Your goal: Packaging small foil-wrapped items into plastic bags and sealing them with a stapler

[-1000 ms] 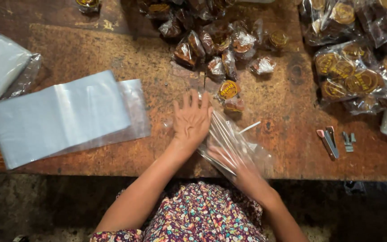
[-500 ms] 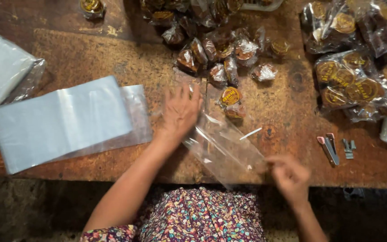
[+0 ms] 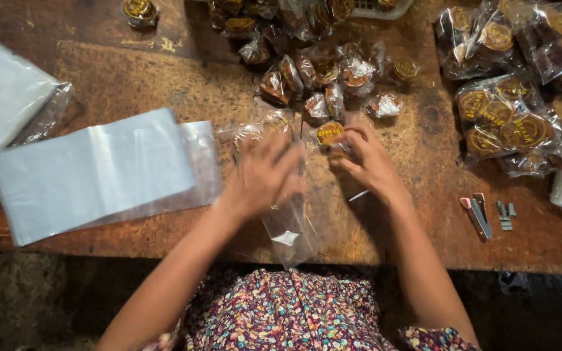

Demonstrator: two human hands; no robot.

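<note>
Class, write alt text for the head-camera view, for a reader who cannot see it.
Seen from above, a person's left hand lies on a clear plastic bag on a worn wooden table, while the right hand touches a small wrapped snack. More wrapped snacks, a stack of flat bags and a stapler lie around.

Two hands are working over one clear bag (image 3: pixel 287 224), one stapler (image 3: pixel 479 214) lying right, two filled bags (image 3: pixel 508 120) lying far right.
</note>
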